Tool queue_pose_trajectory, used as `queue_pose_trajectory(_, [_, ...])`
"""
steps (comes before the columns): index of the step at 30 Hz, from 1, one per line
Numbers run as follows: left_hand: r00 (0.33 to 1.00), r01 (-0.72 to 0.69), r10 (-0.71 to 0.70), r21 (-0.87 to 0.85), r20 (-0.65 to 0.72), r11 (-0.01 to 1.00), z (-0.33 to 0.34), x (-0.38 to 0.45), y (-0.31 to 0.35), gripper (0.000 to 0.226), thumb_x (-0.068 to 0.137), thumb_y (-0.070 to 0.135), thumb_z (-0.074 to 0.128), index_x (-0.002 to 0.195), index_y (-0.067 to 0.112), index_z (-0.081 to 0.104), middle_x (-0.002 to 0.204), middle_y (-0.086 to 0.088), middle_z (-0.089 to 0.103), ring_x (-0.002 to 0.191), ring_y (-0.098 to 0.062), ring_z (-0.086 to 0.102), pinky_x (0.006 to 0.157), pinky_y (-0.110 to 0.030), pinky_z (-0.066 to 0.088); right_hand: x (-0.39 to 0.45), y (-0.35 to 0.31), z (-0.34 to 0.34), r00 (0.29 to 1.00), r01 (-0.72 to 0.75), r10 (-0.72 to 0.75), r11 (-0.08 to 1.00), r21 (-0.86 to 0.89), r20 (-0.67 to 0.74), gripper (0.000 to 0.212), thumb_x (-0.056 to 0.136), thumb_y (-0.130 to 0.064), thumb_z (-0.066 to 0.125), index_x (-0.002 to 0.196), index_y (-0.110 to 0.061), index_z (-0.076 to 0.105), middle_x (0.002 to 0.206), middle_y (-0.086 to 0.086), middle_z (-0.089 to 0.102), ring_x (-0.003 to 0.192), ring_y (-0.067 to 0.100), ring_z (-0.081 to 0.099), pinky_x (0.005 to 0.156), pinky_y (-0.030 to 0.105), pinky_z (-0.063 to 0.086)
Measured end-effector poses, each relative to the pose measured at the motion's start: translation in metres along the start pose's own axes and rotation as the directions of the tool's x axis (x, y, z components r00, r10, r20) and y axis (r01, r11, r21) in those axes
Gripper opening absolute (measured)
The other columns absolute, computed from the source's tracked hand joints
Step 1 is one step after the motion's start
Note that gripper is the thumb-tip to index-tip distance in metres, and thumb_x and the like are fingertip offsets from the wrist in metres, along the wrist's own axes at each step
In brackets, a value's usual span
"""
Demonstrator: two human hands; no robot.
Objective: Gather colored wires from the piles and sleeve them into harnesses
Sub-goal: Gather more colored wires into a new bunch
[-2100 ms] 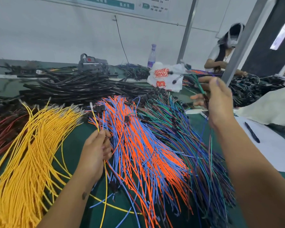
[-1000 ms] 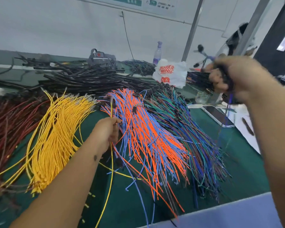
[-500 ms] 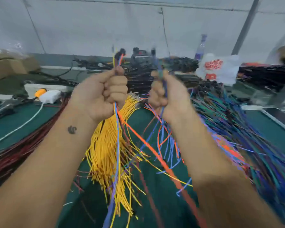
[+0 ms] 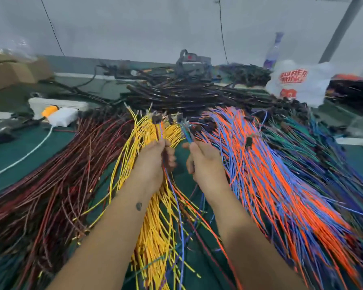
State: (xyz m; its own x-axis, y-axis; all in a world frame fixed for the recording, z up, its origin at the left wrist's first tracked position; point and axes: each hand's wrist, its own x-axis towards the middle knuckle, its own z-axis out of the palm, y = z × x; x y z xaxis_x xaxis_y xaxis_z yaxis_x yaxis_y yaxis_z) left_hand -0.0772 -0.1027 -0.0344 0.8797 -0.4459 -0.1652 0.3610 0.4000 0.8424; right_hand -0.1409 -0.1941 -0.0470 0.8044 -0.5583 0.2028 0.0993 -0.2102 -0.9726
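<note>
We hold two small wire bunches upright over the green tabletop [image 4: 13,155]: left hand [image 4: 153,162] fingers curled round thin yellow, red and blue wires [image 4: 160,130], right hand [image 4: 203,162] fingers curled round blue-green wires [image 4: 188,132]. Best move, we judge: level the connector tips, merge both bunches into one fist, then sleeve. Counts: two hands, two held bunches, four loose piles: dark red pile [image 4: 57,185], yellow pile [image 4: 153,237], orange-blue pile [image 4: 270,174], green-blue pile [image 4: 327,155]. Black sleeve heap [image 4: 187,95] lies behind; strands uncountable.

wall [image 4: 134,24]: pale grey | bench top [image 4: 19,149]: green | far right: slanted post [image 4: 342,28], blurred, perhaps metal
</note>
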Motion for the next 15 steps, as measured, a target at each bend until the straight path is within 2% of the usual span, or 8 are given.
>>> queue_pose_trajectory(2, [0.999,-0.054,0.054,0.030,-0.001,0.998,0.000,-0.001,-0.003,0.031,0.104,0.017,0.032,0.078,0.012,0.046,0.049,0.001,0.059,0.040,-0.009,0.056,0.041,-0.015,0.044,-0.005,-0.005,0.003,0.993,0.116,-0.119,0.983,-0.142,-0.012,0.027,0.101,-0.016,0.042,0.081,-0.023,0.059,0.052,-0.011,0.048,0.050,0.012,0.047,0.057,0.026,0.040])
queue_pose_trajectory(4, [0.995,-0.086,0.085,0.010,0.057,0.996,0.000,-0.005,-0.003,0.030,0.104,0.016,0.031,0.079,0.011,0.046,0.057,-0.001,0.067,0.048,-0.011,0.063,0.048,-0.018,0.051,-0.013,-0.010,0.005,0.977,0.201,-0.212,0.944,-0.263,-0.014,0.022,0.101,-0.020,0.044,0.103,-0.021,0.066,0.074,-0.008,0.063,0.074,0.023,0.062,0.074,0.036,0.049])
queue_pose_trajectory(6, [0.992,-0.095,0.094,0.010,0.090,0.995,0.001,-0.010,-0.002,0.029,0.104,0.015,0.031,0.081,0.010,0.049,0.059,0.000,0.069,0.050,-0.007,0.064,0.050,-0.017,0.052,-0.022,-0.015,0.007,0.954,0.268,-0.299,0.874,-0.406,-0.014,0.034,0.100,-0.027,0.041,0.126,-0.017,0.061,0.095,0.004,0.073,0.094,0.030,0.067,0.082,0.044,0.052])
queue_pose_trajectory(9, [0.993,-0.081,0.076,0.054,0.092,0.995,0.002,-0.016,0.000,0.028,0.104,0.015,0.034,0.084,0.012,0.054,0.056,0.006,0.063,0.048,-0.004,0.059,0.051,-0.016,0.048,-0.027,-0.017,0.010,0.936,0.304,-0.348,0.717,-0.627,0.056,0.043,0.101,-0.034,0.035,0.141,-0.022,0.047,0.101,0.015,0.072,0.093,0.039,0.065,0.071,0.044,0.049])
queue_pose_trajectory(11, [0.995,-0.069,0.064,0.060,0.083,0.996,0.002,-0.018,0.002,0.026,0.103,0.015,0.037,0.088,0.011,0.058,0.060,0.003,0.062,0.054,-0.006,0.057,0.053,-0.016,0.048,-0.028,-0.017,0.012,0.945,0.278,-0.317,0.640,-0.716,0.082,0.045,0.103,-0.035,0.033,0.146,-0.024,0.038,0.098,0.016,0.071,0.090,0.040,0.064,0.062,0.039,0.036])
queue_pose_trajectory(13, [0.995,-0.051,0.041,0.105,0.092,0.993,0.001,-0.019,0.003,0.026,0.103,0.016,0.038,0.100,0.005,0.062,0.080,-0.008,0.064,0.072,-0.018,0.059,0.066,-0.023,0.048,-0.028,-0.016,0.014,0.951,0.259,-0.292,0.588,-0.766,0.097,0.048,0.104,-0.036,0.030,0.150,-0.023,0.029,0.096,0.016,0.070,0.088,0.039,0.064,0.059,0.038,0.028])
queue_pose_trajectory(15, [0.993,-0.044,0.028,0.146,0.114,0.988,0.000,-0.020,0.004,0.031,0.103,0.018,0.037,0.112,0.000,0.061,0.100,-0.014,0.067,0.091,-0.025,0.059,0.080,-0.032,0.044,-0.029,-0.015,0.016,0.949,0.266,-0.290,0.522,-0.810,0.126,0.052,0.104,-0.032,0.031,0.154,-0.023,0.017,0.096,0.014,0.070,0.085,0.037,0.065,0.057,0.037,0.027])
